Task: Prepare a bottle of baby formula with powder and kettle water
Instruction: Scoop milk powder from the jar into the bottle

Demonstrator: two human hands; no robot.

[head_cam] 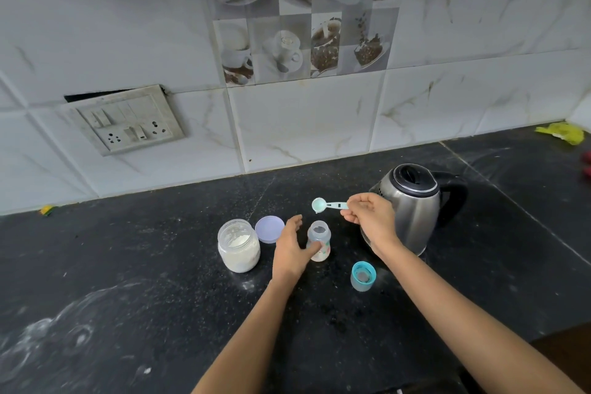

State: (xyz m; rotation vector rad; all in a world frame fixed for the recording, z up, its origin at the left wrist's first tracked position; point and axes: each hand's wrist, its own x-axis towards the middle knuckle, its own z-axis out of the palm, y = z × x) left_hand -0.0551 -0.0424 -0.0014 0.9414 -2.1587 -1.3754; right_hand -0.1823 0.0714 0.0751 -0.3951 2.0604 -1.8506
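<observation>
- Black stone table (pixel 128 265) below a white marbled tile wall is where the work is laid out; a switch plate (pixel 128 120) and tiles picturing coffee cups are set in the wall
- The bottle (pixel 319 240) is stood upright and uncapped near the table's middle, between the open powder jar (pixel 238 245) and the kettle (pixel 412 208); its teal cap (pixel 363 276) is set down nearer the front, and the jar's lid (pixel 269 229) lies just behind the jar
- The left grip (pixel 291 249) is held wide: the thumb is laid against the bottle's lower front, while the fingers are spread beside it and not closed round it
- The right grip (pixel 367 214) is held narrow, with the scoop (pixel 329 204) pinched by its handle end; the bowl is held above and slightly behind the bottle's mouth, and whether powder is in it cannot be told
- The step is judged to be dosing powder: the bowl should be centred over the narrow mouth before it is tipped, and the bottle should be steadied more firmly so that nothing is spilled
- No brand or writing can be read; the bottle's coloured print and the dark mark on the scoop's handle are too small to be made out
</observation>
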